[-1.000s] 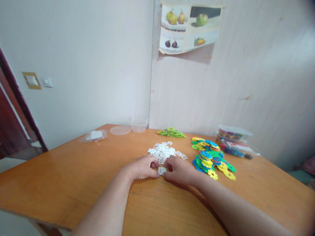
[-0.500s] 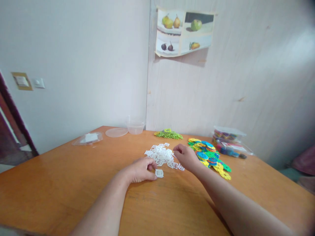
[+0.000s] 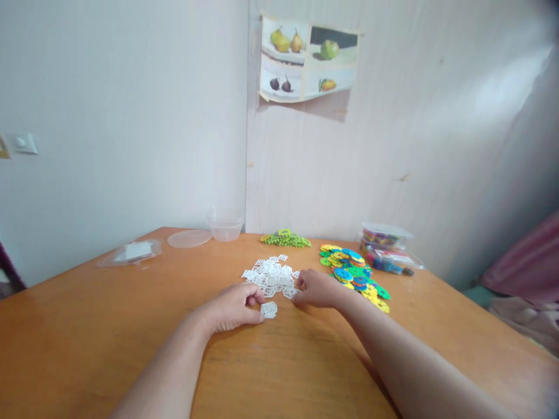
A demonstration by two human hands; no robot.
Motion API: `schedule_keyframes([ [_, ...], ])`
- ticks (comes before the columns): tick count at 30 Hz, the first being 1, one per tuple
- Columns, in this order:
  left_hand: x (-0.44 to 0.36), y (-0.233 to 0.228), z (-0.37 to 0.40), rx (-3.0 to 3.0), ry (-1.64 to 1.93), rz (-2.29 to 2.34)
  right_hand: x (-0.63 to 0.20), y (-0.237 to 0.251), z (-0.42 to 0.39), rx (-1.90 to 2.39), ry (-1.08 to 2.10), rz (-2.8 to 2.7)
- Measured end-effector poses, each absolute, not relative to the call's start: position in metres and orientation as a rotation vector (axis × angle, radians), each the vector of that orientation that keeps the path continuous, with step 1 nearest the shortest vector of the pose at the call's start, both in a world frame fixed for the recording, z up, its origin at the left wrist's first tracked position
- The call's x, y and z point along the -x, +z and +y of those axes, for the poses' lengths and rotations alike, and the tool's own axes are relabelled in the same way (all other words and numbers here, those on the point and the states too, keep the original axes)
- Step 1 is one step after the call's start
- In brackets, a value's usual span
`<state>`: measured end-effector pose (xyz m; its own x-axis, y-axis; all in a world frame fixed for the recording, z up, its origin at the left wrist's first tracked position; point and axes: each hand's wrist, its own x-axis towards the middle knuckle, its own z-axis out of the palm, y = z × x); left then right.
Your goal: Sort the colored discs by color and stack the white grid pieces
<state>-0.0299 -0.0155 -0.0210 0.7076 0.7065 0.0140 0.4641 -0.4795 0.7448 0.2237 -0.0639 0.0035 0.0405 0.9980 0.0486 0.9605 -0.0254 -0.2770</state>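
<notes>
- White square wall switch (image 3: 26, 143), fixed on pale grey wall.
- Flat clear plastic cover with white rectangle (image 3: 131, 252), lying at the far left of the orange-brown wooden table (image 3: 78, 326).
- Round clear plastic lid (image 3: 189, 238), laid flat; just beside, round clear plastic tub (image 3: 226, 229), upright near the wall.
- Bare left hand (image 3: 234, 307), resting low over the table, thumb and forefinger parted at the left edge of the white stack; cannot tell whether gripped or only touched.
- Small neat stack of white plastic lattice pieces (image 3: 269, 310), lying flat on the table, in front of the loose pile and near to the person.
- Loose pile of white plastic lattice pieces (image 3: 271, 276), spread in the middle, between both hands and a little beyond.
- Bright green small plastic pieces (image 3: 286, 239), heaped close to the wall.
- Paper sheet with four fruit paintings (image 3: 309, 64), hanging on the wall, lower edge curled.
- Bare right hand (image 3: 319, 288), with bent fingers and thumb at the right edge of the loose pile; cannot tell whether any piece pinched.
- Yellow, blue, green and orange notched plastic discs (image 3: 356, 271), overlapping in a heap.
- Two clear plastic boxes with coloured contents (image 3: 386, 234), set near the far right corner.
- Pink cloth (image 3: 528, 259), beyond the table.
</notes>
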Motion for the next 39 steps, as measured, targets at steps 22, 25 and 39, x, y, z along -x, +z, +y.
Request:
schedule_keyframes([
  [22,0.029,-0.022,-0.017,-2.164,0.426,0.908,-0.202,0.014,-0.077,1.804,0.24,-2.175],
  [25,0.028,-0.019,-0.02,-2.13,0.448,0.914,-0.191,0.013,-0.081,1.708,0.277,-2.212],
  [39,0.019,-0.002,-0.027,-1.836,0.741,0.804,-0.166,0.004,-0.083,1.574,0.302,-1.979],
])
